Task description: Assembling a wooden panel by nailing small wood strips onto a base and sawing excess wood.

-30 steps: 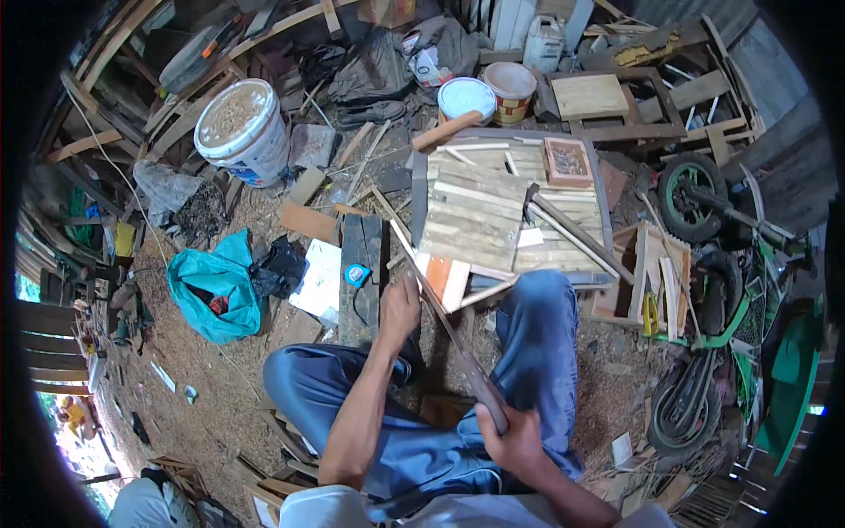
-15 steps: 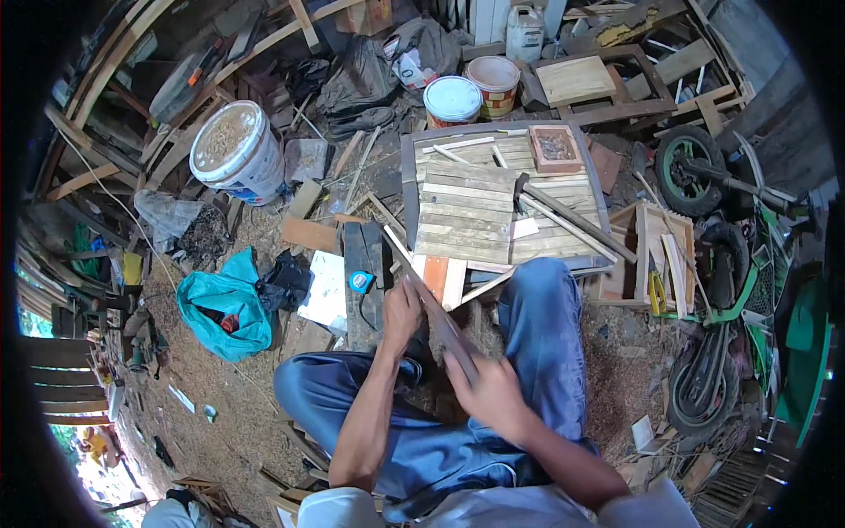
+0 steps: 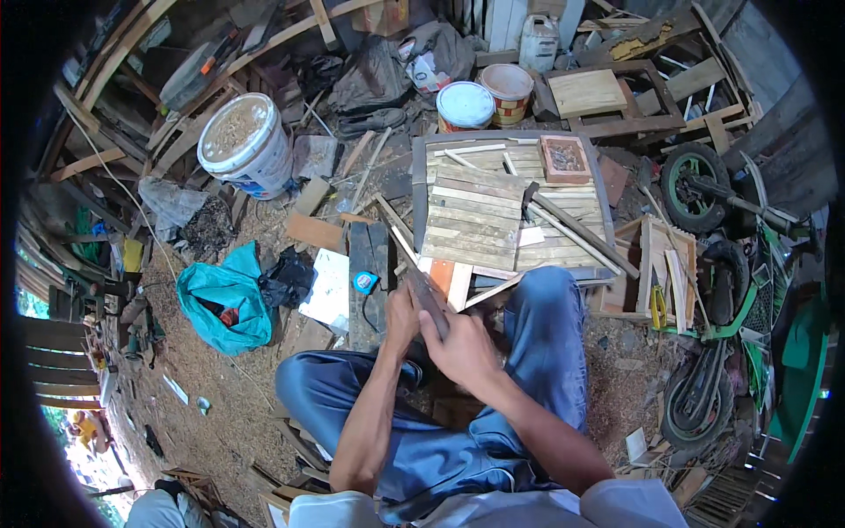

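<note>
My left hand (image 3: 402,315) is closed around the lower part of a thin wooden strip (image 3: 398,231), which slants up and to the left. In my right hand (image 3: 466,352) is a long, dark brown bar-like tool (image 3: 428,301), gripped near its lower end; its exact kind is unclear. The tool lies along the strip beside my left fingers, and whether they touch is hard to make out. Just beyond my hands is an orange-brown wood block (image 3: 439,271). A slatted wooden panel (image 3: 471,220) lies on a larger slatted board (image 3: 568,251), with a hammer (image 3: 576,227) beside it.
A blue tape measure (image 3: 363,282) sits on a dark plank (image 3: 365,242) left of my hands. Further left lie a white sheet (image 3: 326,286) and a teal bag (image 3: 224,304). Buckets (image 3: 465,106) stand at the back; a wooden crate (image 3: 656,264) and a small motorbike (image 3: 739,290) are at right.
My right hand has pushed the brown tool forward and to the left, closer to my left hand. The left hand stays nearly in place on the strip. The whole view has shifted slightly.
</note>
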A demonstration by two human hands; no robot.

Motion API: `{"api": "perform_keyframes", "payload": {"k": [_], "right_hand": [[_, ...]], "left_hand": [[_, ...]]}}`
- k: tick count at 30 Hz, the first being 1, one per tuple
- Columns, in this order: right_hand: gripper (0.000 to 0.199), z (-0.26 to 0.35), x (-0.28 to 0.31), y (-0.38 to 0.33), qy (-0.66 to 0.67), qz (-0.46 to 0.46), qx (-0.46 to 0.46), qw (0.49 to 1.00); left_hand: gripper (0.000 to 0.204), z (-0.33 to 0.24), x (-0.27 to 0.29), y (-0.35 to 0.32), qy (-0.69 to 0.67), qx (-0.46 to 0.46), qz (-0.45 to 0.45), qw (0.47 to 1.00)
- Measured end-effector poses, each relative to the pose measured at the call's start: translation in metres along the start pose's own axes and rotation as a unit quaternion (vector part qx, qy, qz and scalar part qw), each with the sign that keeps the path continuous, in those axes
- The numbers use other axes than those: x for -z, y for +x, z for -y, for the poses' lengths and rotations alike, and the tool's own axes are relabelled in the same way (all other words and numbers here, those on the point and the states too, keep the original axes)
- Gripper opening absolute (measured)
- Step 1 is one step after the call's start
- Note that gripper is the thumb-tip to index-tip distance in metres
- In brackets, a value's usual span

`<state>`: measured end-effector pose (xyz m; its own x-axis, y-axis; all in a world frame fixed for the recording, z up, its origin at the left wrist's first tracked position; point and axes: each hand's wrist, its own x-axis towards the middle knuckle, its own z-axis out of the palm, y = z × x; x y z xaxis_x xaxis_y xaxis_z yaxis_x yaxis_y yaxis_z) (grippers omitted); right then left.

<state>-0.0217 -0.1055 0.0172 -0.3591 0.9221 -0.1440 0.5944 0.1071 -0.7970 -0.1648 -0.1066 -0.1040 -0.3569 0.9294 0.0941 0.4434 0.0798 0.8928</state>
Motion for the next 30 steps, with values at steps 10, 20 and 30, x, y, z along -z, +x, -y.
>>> {"api": "perform_keyframes", "payload": {"k": [10, 20, 30], "right_hand": [[0.034, -0.014, 0.036, -0.045, 0.059, -0.026, 0.098, 0.993], [0.041, -0.009, 0.028, -0.033, 0.011, -0.009, 0.040, 0.999], [0.037, -0.015, 0.021, -0.007, 0.053, -0.003, -0.012, 0.999]], "left_hand": [[0.040, -0.015, -0.007, 0.002, 0.054, 0.025, -0.027, 0.998], [0.025, -0.011, -0.011, -0.014, 0.115, -0.024, 0.029, 0.993], [0.034, -0.017, -0.002, 0.014, 0.081, 0.051, -0.009, 0.995]]}}
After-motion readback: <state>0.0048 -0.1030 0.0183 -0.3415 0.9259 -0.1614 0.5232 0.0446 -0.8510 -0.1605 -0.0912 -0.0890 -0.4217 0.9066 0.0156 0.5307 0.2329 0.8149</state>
